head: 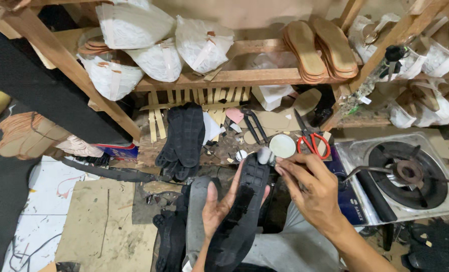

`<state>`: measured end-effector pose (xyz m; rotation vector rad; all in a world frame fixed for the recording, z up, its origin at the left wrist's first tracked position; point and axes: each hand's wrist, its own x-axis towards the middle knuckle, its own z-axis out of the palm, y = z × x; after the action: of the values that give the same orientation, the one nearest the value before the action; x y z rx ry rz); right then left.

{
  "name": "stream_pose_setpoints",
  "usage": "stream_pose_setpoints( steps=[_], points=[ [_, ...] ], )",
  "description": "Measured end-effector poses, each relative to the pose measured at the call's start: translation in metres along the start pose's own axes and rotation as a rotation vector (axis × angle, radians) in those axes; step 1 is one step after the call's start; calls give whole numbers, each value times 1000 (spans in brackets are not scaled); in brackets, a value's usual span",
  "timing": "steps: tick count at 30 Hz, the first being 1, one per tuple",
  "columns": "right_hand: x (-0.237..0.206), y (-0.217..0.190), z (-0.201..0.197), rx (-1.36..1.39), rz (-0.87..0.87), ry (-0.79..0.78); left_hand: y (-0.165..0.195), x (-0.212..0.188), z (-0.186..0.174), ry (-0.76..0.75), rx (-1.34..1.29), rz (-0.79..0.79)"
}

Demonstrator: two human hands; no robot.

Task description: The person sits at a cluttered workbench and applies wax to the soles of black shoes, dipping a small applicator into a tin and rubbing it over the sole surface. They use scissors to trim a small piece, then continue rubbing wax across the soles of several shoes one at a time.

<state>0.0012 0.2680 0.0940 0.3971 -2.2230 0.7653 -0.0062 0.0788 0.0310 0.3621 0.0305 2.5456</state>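
black rubber, by the look of it: the shoe sole lies tread-up across the left hand, toe end pointing to about one o'clock, heel end down toward the lap at six. it sits low in the centre of the view, in front of the cluttered table. the left hand cradles it from beneath, palm up, fingers spread and curled loosely along its edge rather than clamped. the right hand, at three o'clock from the sole, has its fingers pressed together, pinching a small grey-white piece against the toe end; what that piece is i cannot tell.

the sole looks light and thin, probably flexible along its length, so it would likely droop if taken by one tip alone. the grid tread gives grip, and nothing about it seems fragile. the waist, where the palm already supports it, looks like the steadiest place to take hold, with a thumb laid over the tread.

at twelve o'clock from the hands lies a stack of similar black soles; red-handled scissors and a round white lid sit at one o'clock, and a gas burner at three.
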Motion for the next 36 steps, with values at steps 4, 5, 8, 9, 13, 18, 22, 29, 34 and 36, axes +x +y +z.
stream_pose_setpoints(
  steps=[4, 5, 8, 9, 13, 18, 22, 29, 34, 36],
  points=[
    [-3, 2, -3, -13, 15, -35, 6, 0, -5, 10, 2, 43],
    [-4, 2, -4, -24, 0, -22, 7, 0, -7, 0, 10, 34],
    [-7, -2, -4, -61, -17, 1, 5, -2, -12, -5, 18, -10],
    [-9, -4, -4, -65, -30, 6, 6, -2, -13, -7, 26, -18],
    [-19, -16, -3, -54, -152, -62, 17, -5, -16, -13, -48, -16],
    [-21, -9, -4, -56, -84, -67, 15, -5, -13, -15, -16, -39],
    [-33, -12, 0, -33, -170, -68, 13, -4, -17, 32, -138, 1],
    [-62, -27, 5, 136, -59, -136, 28, -1, -57, 331, -247, 30],
    [-42, 9, 13, 44, 81, -44, 22, 0, -66, 156, -147, -11],
    [-36, 16, 20, 47, 85, -50, 16, -4, -61, 120, -212, -13]
  ],
)
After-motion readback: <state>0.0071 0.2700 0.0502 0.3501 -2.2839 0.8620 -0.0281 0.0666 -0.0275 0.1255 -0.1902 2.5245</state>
